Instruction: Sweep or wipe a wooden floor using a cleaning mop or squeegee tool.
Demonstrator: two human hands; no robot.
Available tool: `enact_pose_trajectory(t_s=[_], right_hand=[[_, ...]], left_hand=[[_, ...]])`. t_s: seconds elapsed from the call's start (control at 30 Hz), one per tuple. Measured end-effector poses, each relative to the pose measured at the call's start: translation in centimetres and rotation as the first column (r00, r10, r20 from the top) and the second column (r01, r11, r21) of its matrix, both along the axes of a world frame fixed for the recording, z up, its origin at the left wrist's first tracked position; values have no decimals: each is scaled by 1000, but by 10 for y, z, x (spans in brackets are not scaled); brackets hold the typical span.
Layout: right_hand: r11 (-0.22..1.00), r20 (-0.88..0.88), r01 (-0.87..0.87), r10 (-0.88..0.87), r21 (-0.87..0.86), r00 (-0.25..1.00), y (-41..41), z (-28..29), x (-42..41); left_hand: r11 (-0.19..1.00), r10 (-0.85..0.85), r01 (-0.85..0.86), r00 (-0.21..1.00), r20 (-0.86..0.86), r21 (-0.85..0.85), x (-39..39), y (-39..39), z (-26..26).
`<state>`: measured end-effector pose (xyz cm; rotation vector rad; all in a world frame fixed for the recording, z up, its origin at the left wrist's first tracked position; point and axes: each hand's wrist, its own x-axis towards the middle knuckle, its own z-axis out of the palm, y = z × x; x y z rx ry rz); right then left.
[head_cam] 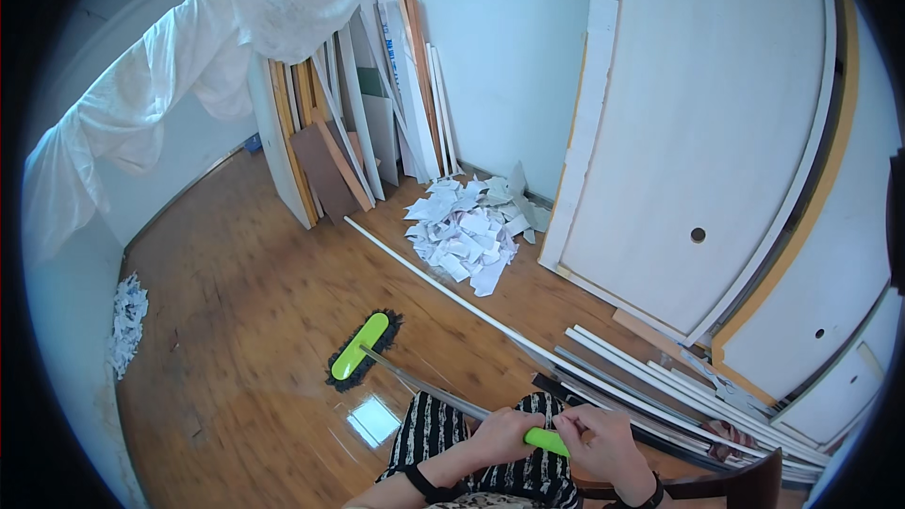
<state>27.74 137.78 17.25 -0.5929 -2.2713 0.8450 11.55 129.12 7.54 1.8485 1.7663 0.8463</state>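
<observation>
A dust mop with a lime-green oval head (361, 346) and dark fringe rests on the wood floor before me. Its grey metal pole (431, 391) slants up towards my lap and ends in a lime-green grip (546, 441). My left hand (503, 434) is closed around the pole where the grip begins. At the grip's upper end is my right hand (602, 440), fingers curled and thumb against the green sleeve; its palm side is hidden. Both wrists wear black bands. My knees, in striped black-and-white trousers (431, 431), lie beneath the pole.
A heap of torn white paper (463, 230) lies by the far wall, another paper pile (129, 325) by the left wall. Boards (325, 170) lean in the corner. Long white poles (452, 293) lie to the right, near large white panels (693, 134). A wooden chair part (756, 484) is beside me.
</observation>
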Motion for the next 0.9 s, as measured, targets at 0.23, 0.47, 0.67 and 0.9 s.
enact_pose_trajectory(t_s=[0.23,0.47,0.67,0.9], right_hand=[[997,-37,-26,23,-79,999,4,-9,-2],[993,-29,-21,18,-114,999,6,-17,-5],[992,-40,-17,12,-127,999,3,-27,-8],[992,-46,-46,41,-118,998,1,-28,-9]], left_hand=[[1000,19,-19,1000,-6,16,-5,2,-18],[999,41,-40,999,-11,23,-6,3,-26],[999,44,-43,998,-35,29,-8,-1,-25],[998,26,-28,999,-42,-57,-10,-4,-28]])
